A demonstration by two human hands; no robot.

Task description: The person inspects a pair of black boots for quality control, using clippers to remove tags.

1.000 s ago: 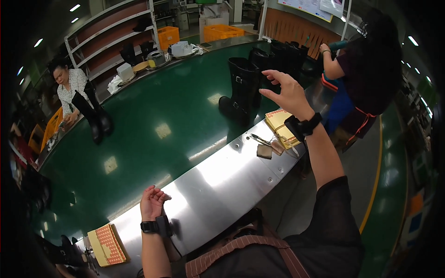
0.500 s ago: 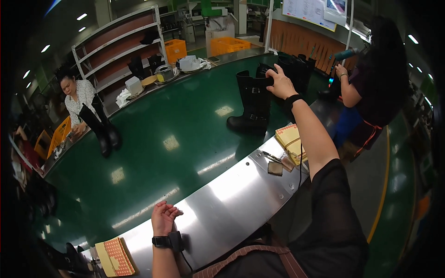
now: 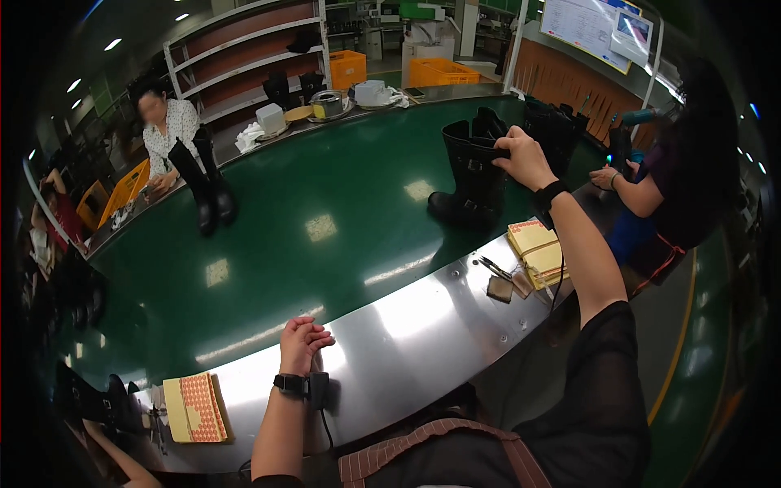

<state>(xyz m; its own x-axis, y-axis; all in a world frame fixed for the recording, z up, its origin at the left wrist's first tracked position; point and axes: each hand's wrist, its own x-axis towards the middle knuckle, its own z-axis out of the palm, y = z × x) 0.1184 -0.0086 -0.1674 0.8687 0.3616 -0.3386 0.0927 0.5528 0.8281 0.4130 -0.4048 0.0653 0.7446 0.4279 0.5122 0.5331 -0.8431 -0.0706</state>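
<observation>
A black ankle-buckled boot (image 3: 472,183) stands upright on the green belt, a second dark boot shaft (image 3: 490,124) close behind it. My right hand (image 3: 527,160) reaches out to the boot's top, thumb and fingers closing on the rim of its shaft. Over the metal edge of the table, my left hand (image 3: 306,342) hovers with loosely bent fingers and holds nothing. Both wrists wear black bands, and a small black box sits on the left one.
Yellow patterned pads (image 3: 537,248) lie by scissors-like tools and brown blocks (image 3: 499,289). Another pad (image 3: 194,408) lies at the lower left. Black boots (image 3: 203,187) stand across the belt before a person (image 3: 172,134). At right, another person (image 3: 675,179) handles a boot.
My right hand has come down onto the boot's top, and its spread fingers have closed on the rim. The whole view has shifted, moving the scene to the right.
</observation>
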